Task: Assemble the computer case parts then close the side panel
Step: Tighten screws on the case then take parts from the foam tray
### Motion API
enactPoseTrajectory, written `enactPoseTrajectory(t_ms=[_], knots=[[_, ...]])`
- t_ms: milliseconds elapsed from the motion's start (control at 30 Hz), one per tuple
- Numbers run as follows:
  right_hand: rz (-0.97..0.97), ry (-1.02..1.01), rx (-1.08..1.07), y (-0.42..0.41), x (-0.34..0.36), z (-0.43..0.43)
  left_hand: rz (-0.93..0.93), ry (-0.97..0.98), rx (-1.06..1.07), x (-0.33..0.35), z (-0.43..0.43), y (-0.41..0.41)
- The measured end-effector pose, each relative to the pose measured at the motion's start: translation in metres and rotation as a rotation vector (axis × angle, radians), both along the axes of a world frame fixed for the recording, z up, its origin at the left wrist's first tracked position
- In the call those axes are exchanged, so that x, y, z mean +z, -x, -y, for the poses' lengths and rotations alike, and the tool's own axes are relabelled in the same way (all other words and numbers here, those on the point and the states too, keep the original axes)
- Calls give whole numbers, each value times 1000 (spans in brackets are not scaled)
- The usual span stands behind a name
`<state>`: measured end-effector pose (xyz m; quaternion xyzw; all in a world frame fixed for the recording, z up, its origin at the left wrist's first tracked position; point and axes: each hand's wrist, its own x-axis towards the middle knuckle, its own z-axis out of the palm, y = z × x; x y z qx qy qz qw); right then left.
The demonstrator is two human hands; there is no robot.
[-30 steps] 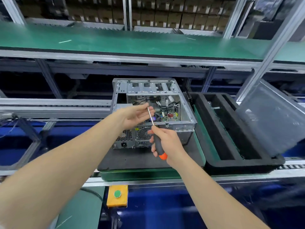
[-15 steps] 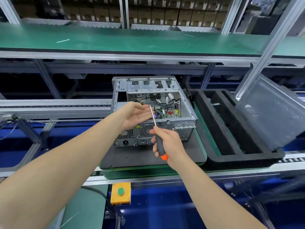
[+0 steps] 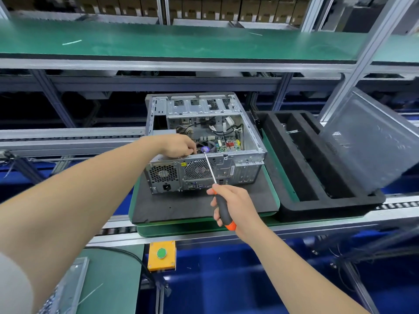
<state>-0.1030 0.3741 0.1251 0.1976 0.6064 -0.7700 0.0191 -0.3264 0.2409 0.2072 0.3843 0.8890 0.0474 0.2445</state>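
An open silver computer case lies on its side on a black pad, its rear fans facing me and the motherboard and cables showing inside. My right hand grips the black-and-orange handle of a screwdriver. The screwdriver's shaft slants up over the rear edge, with the tip inside the case. My left hand reaches in over the same edge, fingers curled down beside the tip; whatever they hold is hidden. The grey side panel leans at the right.
A black foam tray with long slots sits right of the case, under the leaning panel. Both rest on a roller conveyor. A yellow box with a green button hangs below the front rail. A green shelf runs overhead behind.
My left hand has left the screwdriver shaft and dropped into the case. The screwdriver tip has followed it down inside. My right hand has moved back toward me.
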Motion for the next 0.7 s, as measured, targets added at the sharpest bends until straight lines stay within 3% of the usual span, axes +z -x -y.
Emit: enactPoseTrajectory(t_ms=[300, 500, 700], knots=[[28, -40, 12, -18, -15, 7, 208, -201, 13, 1, 16, 12], [32, -40, 49, -22, -19, 25, 231, -184, -27, 3, 24, 11], [32, -46, 46, -20, -19, 45, 122, -207, -66, 1, 31, 11]])
